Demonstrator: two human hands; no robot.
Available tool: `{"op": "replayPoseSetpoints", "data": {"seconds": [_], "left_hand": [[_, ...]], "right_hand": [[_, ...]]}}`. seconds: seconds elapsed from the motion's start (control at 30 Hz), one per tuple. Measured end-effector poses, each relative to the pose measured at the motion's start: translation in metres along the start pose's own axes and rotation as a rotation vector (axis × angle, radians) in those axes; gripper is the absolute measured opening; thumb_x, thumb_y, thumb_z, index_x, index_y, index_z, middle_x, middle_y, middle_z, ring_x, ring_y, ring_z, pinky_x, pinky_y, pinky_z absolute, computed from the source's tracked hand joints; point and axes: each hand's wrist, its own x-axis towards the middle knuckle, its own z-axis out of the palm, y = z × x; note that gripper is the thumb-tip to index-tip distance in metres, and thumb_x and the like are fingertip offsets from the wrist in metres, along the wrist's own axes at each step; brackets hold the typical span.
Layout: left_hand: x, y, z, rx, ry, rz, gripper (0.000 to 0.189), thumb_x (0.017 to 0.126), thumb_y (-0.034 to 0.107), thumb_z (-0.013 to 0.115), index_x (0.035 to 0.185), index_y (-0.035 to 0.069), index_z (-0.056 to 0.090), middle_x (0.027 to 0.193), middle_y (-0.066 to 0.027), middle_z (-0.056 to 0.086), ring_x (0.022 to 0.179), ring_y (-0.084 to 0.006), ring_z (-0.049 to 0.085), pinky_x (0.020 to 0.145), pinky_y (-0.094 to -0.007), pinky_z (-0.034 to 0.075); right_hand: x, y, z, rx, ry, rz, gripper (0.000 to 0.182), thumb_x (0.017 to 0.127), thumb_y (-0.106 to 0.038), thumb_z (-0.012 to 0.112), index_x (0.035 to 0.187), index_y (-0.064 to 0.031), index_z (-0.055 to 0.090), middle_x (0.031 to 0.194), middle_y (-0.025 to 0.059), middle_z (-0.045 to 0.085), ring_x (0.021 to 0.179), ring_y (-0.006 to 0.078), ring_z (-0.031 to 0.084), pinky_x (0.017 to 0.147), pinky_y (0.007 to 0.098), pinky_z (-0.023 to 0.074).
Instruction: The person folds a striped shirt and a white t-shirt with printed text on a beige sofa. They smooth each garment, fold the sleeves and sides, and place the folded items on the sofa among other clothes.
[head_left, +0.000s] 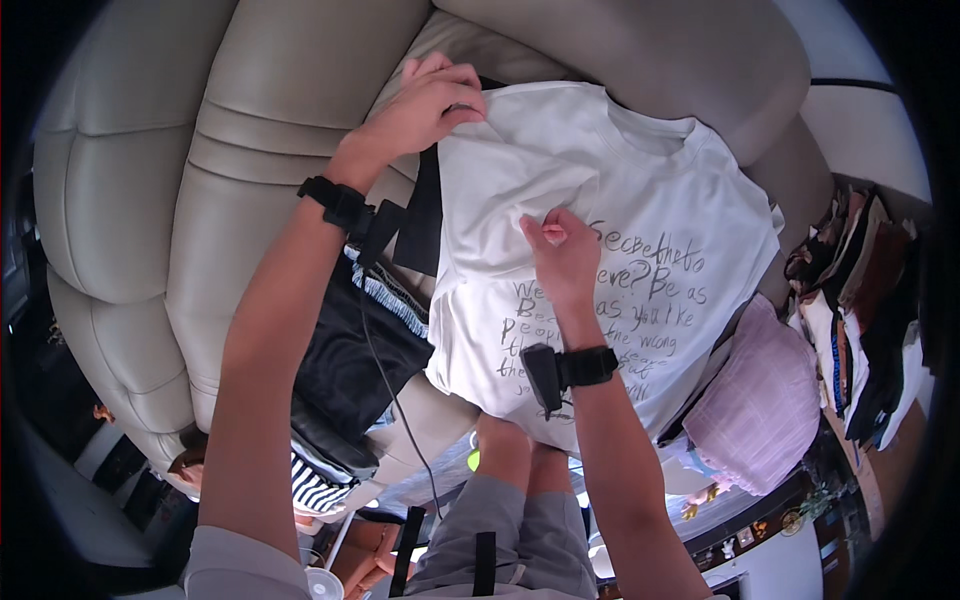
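A white T-shirt (660, 202) with dark handwriting-style print lies spread in front of me, its round collar toward the sofa back. Its left side is partly folded inward over the front. At the upper left corner, my left hand (442, 101) pinches the shirt's edge between thumb and fingers. Over the chest, my right hand (566, 251) has thumb and forefinger together on the wrinkled fold, covering some of the print. Dark fabric (420, 217) shows from beneath the shirt's left edge.
A beige leather sofa (255, 172) surrounds the shirt. Dark folded clothes (360, 360) and a striped garment (319, 480) are stacked at left. Pink checked cloth (757, 397) lies at right, beside a clothes pile (855, 300). A thin cable (390, 382) hangs from my left wrist strap (337, 202).
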Motion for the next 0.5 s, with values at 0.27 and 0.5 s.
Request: {"op": "replayPoseSetpoints", "data": {"seconds": [0.27,0.5], "left_hand": [[0.002,-0.015,0.011,-0.194,0.015,-0.186,0.009,0.100,0.020,0.063,0.103,0.014,0.070,0.087,0.0011,0.062,0.090,-0.0179,0.051,0.098,-0.0371,0.030],[-0.006,-0.019,0.010,-0.281,-0.005,-0.259,0.011,0.098,0.018,0.067,0.106,0.013,0.073,0.090,-0.0004,0.065,0.091,-0.0167,0.052,0.094,-0.0331,0.038]], "right_hand": [[-0.046,0.040,-0.022,0.319,0.086,0.101,0.017,0.088,-0.004,0.071,0.086,-0.0003,0.055,0.080,0.0053,0.061,0.075,0.0103,0.058,0.069,0.0269,0.0483],[0.019,-0.009,-0.037,0.580,0.059,0.144,0.046,0.088,-0.009,0.078,0.123,0.0000,0.051,0.083,0.0058,0.067,0.075,0.0092,0.061,0.068,0.0225,0.0479]]}}
